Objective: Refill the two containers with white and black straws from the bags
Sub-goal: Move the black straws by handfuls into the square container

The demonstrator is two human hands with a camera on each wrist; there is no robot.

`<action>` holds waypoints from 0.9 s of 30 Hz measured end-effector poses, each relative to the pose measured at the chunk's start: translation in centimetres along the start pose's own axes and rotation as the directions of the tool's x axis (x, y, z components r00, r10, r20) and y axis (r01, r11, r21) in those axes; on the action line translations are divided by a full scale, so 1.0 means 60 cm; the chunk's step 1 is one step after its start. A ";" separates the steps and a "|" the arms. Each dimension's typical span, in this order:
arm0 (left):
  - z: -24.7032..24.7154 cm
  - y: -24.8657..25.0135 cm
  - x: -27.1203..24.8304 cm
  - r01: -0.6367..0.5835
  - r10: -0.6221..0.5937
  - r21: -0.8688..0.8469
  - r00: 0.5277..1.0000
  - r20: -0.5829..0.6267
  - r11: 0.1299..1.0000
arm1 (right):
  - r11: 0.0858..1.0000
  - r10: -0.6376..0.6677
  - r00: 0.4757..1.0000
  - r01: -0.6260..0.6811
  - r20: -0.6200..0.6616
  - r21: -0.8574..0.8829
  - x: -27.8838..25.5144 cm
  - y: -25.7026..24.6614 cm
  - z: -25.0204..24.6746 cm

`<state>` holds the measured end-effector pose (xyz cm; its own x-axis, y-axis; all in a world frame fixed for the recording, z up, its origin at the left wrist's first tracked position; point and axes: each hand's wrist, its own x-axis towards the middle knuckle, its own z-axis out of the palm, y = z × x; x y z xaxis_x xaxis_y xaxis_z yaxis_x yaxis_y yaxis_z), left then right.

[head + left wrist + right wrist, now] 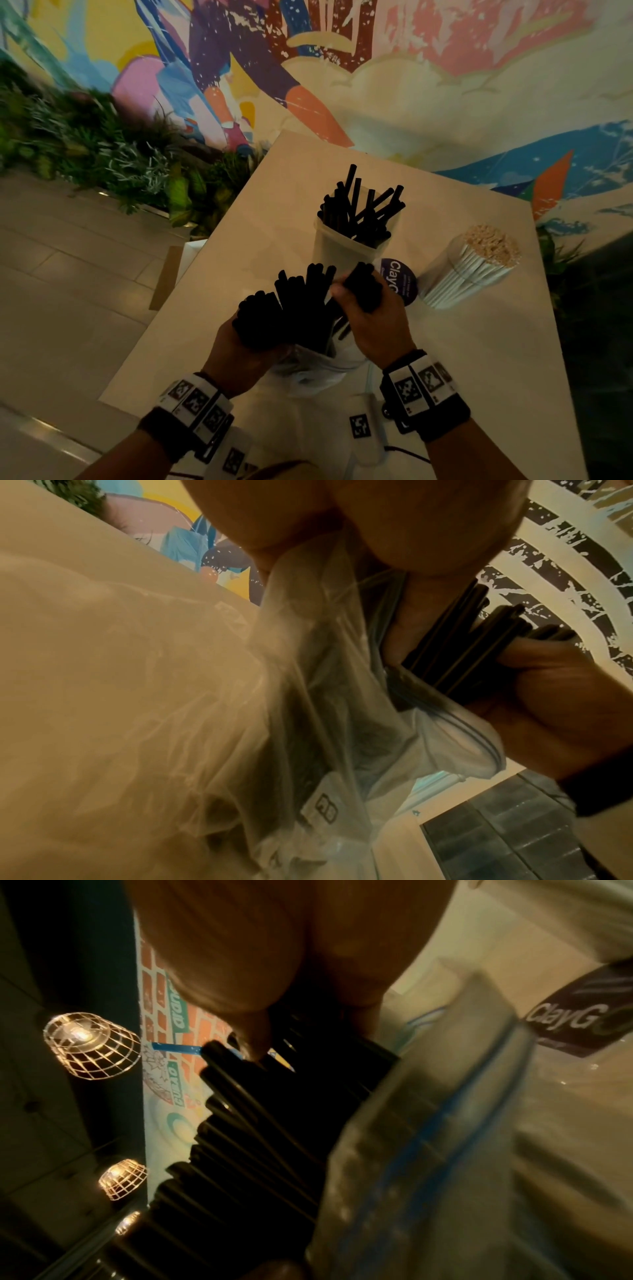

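Note:
In the head view both hands work over a clear zip bag (318, 370) full of black straws (298, 301) at the table's near middle. My left hand (239, 346) grips the bag and the left part of the bundle. My right hand (373, 318) is curled round a bunch of the straws at the bag's mouth; the same bunch (472, 642) shows in the left wrist view. Behind them stands a pale container (339, 253) holding black straws. To its right a clear container of white straws (476, 270) leans. The right wrist view shows straws (274, 1123) beside the bag's blue zip (445, 1123).
A round purple ClayGo sticker (399, 277) lies on the white table (479, 359) between the containers. A small white device with a square marker (363, 431) and a cable sits near the front edge. Plants (102, 147) line the floor left of the table.

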<state>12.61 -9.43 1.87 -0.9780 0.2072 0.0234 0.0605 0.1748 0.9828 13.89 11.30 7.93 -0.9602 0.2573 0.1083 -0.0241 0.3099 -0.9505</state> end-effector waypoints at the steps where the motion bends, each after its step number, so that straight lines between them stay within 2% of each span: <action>1: -0.001 -0.003 0.000 0.004 -0.004 -0.002 1.000 -0.005 1.000 | 1.000 -0.021 0.999 0.021 -0.033 -0.006 0.001 0.000 -0.002; 4: -0.002 -0.006 0.000 0.037 -0.037 -0.010 0.999 -0.014 0.999 | 1.000 0.007 0.998 -0.008 -0.057 -0.008 0.001 0.009 -0.006; 8: 0.000 -0.005 0.000 0.033 -0.034 -0.026 0.999 -0.007 0.999 | 0.969 0.186 0.973 -0.160 0.134 -0.187 -0.008 0.041 -0.001; 10: 0.000 -0.001 0.000 0.030 -0.030 -0.027 1.000 -0.006 0.999 | 0.978 0.165 0.978 -0.144 0.131 -0.153 -0.009 0.045 -0.003; 13: 0.002 0.009 0.000 0.037 -0.038 -0.055 0.999 -0.016 0.998 | 0.986 0.126 0.991 -0.122 0.032 -0.118 -0.007 0.032 -0.009; 14: 0.003 0.010 0.001 0.039 -0.040 -0.059 0.999 -0.016 0.998 | 0.985 0.128 0.991 -0.123 0.030 -0.121 -0.007 0.030 -0.011; 17: 0.002 0.011 0.003 0.041 -0.042 -0.054 0.999 -0.007 0.998 | 0.966 0.189 0.972 -0.158 0.141 -0.206 -0.011 0.038 -0.007; 21: 0.003 0.012 0.004 0.047 -0.047 -0.029 0.999 0.006 0.998 | 0.967 0.193 0.977 -0.174 0.089 -0.186 -0.010 0.035 -0.009; 23: 0.003 0.009 0.004 0.057 -0.057 -0.036 0.998 -0.006 0.998 | 0.978 0.161 0.985 -0.151 0.062 -0.142 -0.009 0.023 -0.012; 27: -0.001 0.004 0.005 0.068 -0.068 -0.007 0.998 -0.013 0.998 | 0.995 0.027 0.999 -0.023 0.044 -0.099 -0.009 -0.008 -0.022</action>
<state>12.30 -9.38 2.12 -0.9824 0.1825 -0.0411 -0.0074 0.1815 0.9834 14.77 12.22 8.71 -0.9718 0.2253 0.0693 0.0255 0.3928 -0.9193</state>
